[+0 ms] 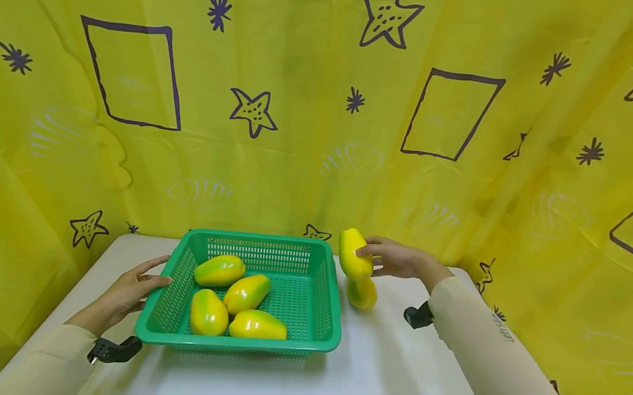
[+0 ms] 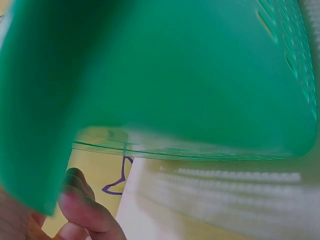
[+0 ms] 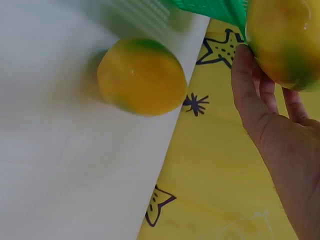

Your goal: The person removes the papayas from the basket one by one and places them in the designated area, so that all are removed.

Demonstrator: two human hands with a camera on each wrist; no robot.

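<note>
My right hand [image 1: 398, 258] holds a yellow-green papaya [image 1: 354, 255] in its fingers, raised just beyond the right rim of a green plastic basket [image 1: 335, 312]. Below it, a second papaya [image 1: 361, 294] lies on the table, partly hidden in the head view. The right wrist view shows that lower papaya [image 3: 142, 77] whole, apart from the held papaya [image 3: 285, 42]. At the basket's left side, my left hand [image 1: 130, 291] grips the rim with thumb and fingers. Several papayas [image 1: 247, 294] lie inside the basket, mostly toward its left and front.
A white-covered table [image 1: 380, 379] carries the basket. Yellow curtains [image 1: 295, 177] printed with stars and fish stand behind and on both sides of the table. Dark straps [image 1: 115, 349] sit around both wrists over pale sleeves.
</note>
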